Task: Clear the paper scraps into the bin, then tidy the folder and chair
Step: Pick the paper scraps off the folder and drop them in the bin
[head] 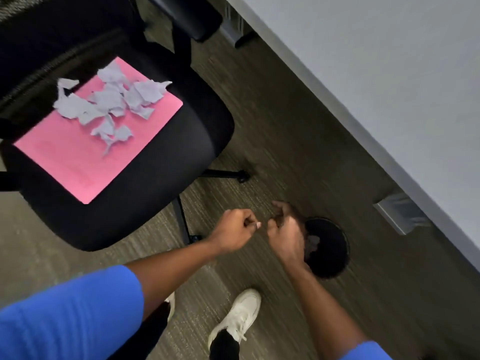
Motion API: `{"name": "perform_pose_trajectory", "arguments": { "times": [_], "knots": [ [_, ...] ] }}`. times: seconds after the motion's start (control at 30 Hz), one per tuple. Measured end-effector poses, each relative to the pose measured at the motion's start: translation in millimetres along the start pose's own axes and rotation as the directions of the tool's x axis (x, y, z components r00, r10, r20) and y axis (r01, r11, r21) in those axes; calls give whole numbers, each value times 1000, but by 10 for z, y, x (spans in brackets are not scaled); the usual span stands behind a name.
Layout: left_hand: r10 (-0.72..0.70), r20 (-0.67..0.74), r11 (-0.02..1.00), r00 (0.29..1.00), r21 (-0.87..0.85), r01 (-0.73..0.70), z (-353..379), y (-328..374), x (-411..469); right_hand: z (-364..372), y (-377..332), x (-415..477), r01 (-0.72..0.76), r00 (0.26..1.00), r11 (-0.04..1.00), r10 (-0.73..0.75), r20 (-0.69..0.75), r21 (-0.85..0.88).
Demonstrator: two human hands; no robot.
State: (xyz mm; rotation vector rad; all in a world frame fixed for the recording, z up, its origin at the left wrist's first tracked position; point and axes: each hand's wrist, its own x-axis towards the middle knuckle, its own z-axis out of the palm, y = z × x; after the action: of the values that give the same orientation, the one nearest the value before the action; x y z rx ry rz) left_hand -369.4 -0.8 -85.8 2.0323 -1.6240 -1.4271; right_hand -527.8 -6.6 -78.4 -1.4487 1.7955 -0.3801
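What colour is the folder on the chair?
Pink. The folder shows clearly in the head view.

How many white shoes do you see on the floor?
2. One white shoe is in plain view on the carpet below the black bin. The other shoe only peeks out behind the left arm, mostly hidden.

Room dim, light flat and even. Desk top brightest; carpet under it in deep shadow. Both hands smeared by motion blur. Whole view tilted, edges bowed by the wide lens.
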Motion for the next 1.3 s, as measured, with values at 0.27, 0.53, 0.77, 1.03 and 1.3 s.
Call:
{"name": "perform_pose_trajectory", "arguments": {
  "times": [0.27,0.53,0.77,1.03,1.3],
  "knots": [
    [-62,-297,996,953,-77,41,-1490,-441,-238,322,-1318,132,302,953,953,-302,-1,-32],
    [-44,-693,970,720,144,197,-2529,-1017,-285,775,-2202,475,427,900,889,-400,174,-165],
    [-187,-714,924,675,104,367,-2710,-1248,52,1227,-2817,899,504,864,797,-460,206,-334],
    [-77,-665,939,743,202,278,-2832,-1402,278,1547,-3345,1428,571,821,674,-488,296,-469],
    [-18,-679,923,734,271,274,-2811,-1581,344,1823,-3506,1683,608,791,556,-488,369,-567]
  ]
}}
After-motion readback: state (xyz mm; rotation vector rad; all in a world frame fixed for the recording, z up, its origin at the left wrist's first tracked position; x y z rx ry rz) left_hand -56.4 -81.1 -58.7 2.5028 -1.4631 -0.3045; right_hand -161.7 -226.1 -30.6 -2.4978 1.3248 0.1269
